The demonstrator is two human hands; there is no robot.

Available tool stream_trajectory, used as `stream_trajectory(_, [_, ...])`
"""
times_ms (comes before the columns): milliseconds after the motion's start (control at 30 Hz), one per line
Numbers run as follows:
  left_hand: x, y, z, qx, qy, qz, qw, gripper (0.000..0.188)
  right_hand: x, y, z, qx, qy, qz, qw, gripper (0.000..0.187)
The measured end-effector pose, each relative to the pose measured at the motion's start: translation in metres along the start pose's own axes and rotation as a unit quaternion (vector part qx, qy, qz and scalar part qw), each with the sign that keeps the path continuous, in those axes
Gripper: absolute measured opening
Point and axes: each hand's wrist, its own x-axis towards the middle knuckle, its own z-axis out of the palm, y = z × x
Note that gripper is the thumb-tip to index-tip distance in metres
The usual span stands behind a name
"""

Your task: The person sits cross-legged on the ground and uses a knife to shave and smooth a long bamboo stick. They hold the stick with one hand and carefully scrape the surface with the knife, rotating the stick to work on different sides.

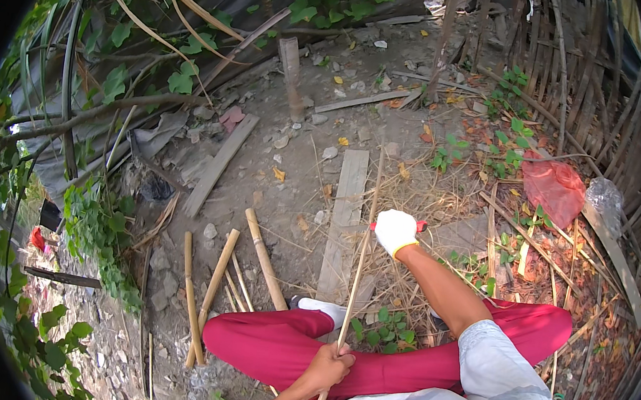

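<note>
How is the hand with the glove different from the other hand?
The right hand wears a white glove, but the left hand is bare. The right hand is closed on a small red thing, while the left hand grips a long thin stick. The right hand reaches farther out in front; the left hand is close to the body. Both hands are closed, and both are at the stick.
</note>
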Motion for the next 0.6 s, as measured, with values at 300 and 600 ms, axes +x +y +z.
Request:
stream_trajectory(300, [0.004,-0.005,-0.01,-0.108,-0.037,-0.056,0.992,0.014,0.011,-0.008,0.009,-0.008,0.019,-0.041,0.999,0.019])
stream_trajectory(600, [0.001,-0.002,-0.009,0.118,0.076,0.102,0.985,0.02,0.014,-0.015,-0.018,0.084,-0.107,0.042,0.99,0.025])
